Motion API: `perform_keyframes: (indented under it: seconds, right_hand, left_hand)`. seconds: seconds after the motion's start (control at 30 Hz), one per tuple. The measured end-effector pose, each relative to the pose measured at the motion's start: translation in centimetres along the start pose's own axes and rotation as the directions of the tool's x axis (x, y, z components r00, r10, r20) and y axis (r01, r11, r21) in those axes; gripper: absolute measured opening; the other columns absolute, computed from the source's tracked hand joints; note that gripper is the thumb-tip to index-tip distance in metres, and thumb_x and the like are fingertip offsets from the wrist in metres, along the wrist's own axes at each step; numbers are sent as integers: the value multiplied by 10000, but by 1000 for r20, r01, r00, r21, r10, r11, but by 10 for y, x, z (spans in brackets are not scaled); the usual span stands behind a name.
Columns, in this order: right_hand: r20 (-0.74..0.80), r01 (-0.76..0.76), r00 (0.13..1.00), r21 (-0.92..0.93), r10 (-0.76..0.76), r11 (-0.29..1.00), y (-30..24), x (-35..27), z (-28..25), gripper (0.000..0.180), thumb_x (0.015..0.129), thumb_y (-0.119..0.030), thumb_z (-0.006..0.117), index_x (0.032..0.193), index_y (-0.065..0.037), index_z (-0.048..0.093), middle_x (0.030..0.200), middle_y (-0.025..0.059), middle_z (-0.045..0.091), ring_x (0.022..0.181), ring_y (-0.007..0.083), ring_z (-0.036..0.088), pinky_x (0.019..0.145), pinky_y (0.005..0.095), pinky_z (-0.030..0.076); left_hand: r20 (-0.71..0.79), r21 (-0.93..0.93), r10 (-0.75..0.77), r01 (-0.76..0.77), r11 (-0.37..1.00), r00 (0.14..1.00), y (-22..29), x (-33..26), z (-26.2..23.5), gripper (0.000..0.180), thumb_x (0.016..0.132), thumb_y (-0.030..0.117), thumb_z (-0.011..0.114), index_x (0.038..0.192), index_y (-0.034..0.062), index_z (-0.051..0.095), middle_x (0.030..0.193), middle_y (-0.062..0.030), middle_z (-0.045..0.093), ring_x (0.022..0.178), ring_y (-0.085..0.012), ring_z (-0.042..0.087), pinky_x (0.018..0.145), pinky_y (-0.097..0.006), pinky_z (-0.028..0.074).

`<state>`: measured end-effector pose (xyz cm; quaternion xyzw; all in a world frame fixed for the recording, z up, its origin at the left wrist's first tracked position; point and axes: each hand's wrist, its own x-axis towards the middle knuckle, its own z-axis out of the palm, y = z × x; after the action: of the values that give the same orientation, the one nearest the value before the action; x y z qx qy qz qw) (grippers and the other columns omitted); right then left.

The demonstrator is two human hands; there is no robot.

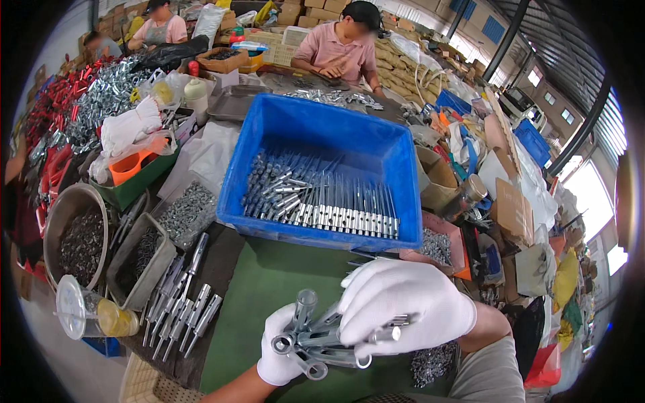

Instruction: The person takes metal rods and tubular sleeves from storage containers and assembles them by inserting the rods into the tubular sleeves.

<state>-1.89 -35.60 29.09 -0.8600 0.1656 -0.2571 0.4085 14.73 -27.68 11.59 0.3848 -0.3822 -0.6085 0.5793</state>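
Observation:
Both my hands wear white gloves and meet over the green mat (245, 316). My left hand (277, 352) is closed round a bundle of shiny hollow tubes (306, 305), whose open ends fan out in several directions. Over the other side of that bundle, my right hand (400, 302) curls with its fingers closed on metal rods (401, 321); thin rod ends and a cylinder end poke out between the fingers. Exactly how the rods and tubes meet is hidden by the glove. Just beyond stands a blue bin (322, 236) holding rows of metal rods with thick sleeved ends (342, 218).
More sleeved rods (191, 316) lie left of the mat, near a grey tray (138, 269), a round metal basin (101, 258) and a clear plastic jar (87, 312). A pink bin (450, 232) of small parts stands right. A co-worker (342, 50) sits across the table.

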Motion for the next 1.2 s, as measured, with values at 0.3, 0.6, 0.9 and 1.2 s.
perform_keyframes:
  seconds: [0.3, 0.6, 0.9, 1.2]
  right_hand:
    - [-27, -84, 996, 36, 85, 996, 5, -10, 1, 247, 714, -42, 755, 944, -121, 706, 915, 33, 641, 963, 246, 605, 833, 350, 484]
    - [95, 126, 988, -16, -124, 992, 17, -2, -4, 302, 711, -196, 805, 969, -80, 702, 965, 41, 617, 946, 266, 596, 804, 367, 467]
    - [-58, -38, 998, -194, 27, 980, 34, 17, -36, 416, 750, -218, 731, 1128, -72, 639, 1058, 94, 651, 1012, 261, 591, 881, 373, 457]
    - [259, 257, 964, -834, -64, 488, 144, 50, -46, 291, 752, -86, 595, 1039, -73, 642, 944, 55, 656, 904, 239, 608, 791, 373, 483]
  left_hand:
    - [30, 158, 13, -18, 987, 999, -3, -6, -2, 386, 561, 137, 824, 839, 40, 574, 725, -19, 539, 642, -126, 487, 618, -271, 432]
    - [54, -46, -193, 195, 980, 980, -17, -4, 3, 383, 600, 124, 815, 895, 28, 590, 765, 11, 544, 683, -97, 497, 644, -263, 443]
    - [207, -100, -85, 107, 989, 975, -2, -7, -9, 484, 627, 72, 787, 1054, -5, 570, 867, 14, 543, 761, -82, 509, 697, -252, 441]
    - [38, 124, 323, -325, 938, 946, -10, -2, -7, 555, 686, 34, 787, 1136, 70, 464, 896, -25, 549, 744, -114, 593, 645, -269, 526]
